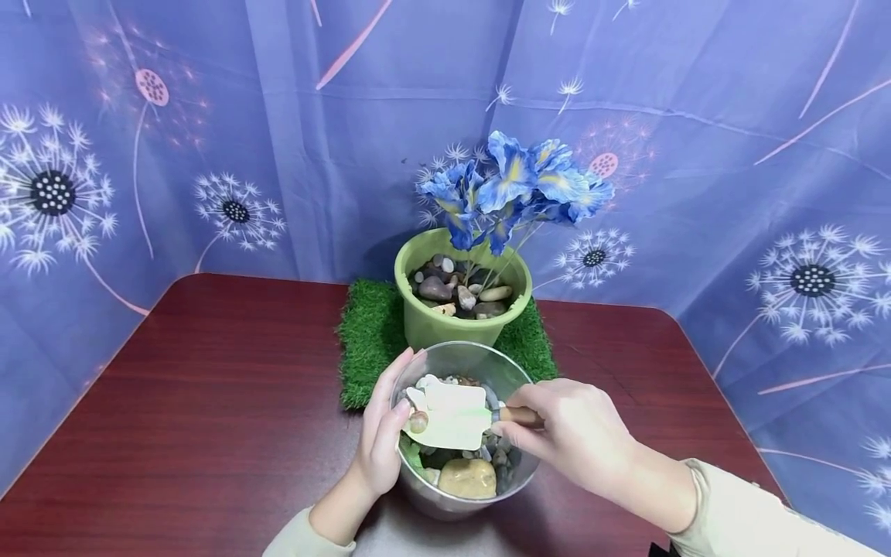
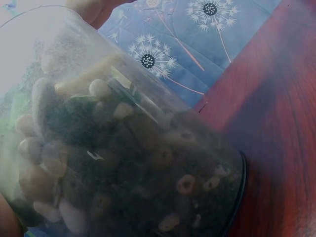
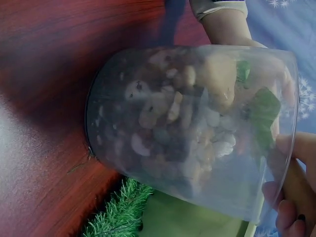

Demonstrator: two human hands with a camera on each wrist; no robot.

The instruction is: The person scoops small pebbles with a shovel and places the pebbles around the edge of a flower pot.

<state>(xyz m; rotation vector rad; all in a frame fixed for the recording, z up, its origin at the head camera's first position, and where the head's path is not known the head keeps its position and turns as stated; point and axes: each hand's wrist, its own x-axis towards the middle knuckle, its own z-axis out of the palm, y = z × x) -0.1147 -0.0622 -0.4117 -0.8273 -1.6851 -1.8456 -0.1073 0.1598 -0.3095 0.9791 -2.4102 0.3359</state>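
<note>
A clear round container [image 1: 462, 507] stands near the table's front, filled with pebbles, with a large tan stone [image 1: 468, 478] at its near side. My left hand [image 1: 381, 437] grips its left rim and wall. Over the pebbles, inside the mouth, lies a small trowel with a pale flat blade [image 1: 452, 418] and a brown wooden handle [image 1: 524, 417]. My right hand [image 1: 585, 437] pinches that handle between thumb and fingers at the right rim. A brownish pebble [image 1: 418, 422] sits at the blade's left end. Through the wall, the right wrist view shows layered stones [image 3: 173, 108] and something green [image 3: 264, 116].
Just behind the container, a green flowerpot [image 1: 452, 333] holding stones and blue artificial flowers [image 1: 511, 182] stands on a square of artificial grass [image 1: 369, 340]. The dark red table [image 1: 209, 402] extends to both sides. A blue dandelion-patterned cloth [image 1: 334, 155] hangs around it.
</note>
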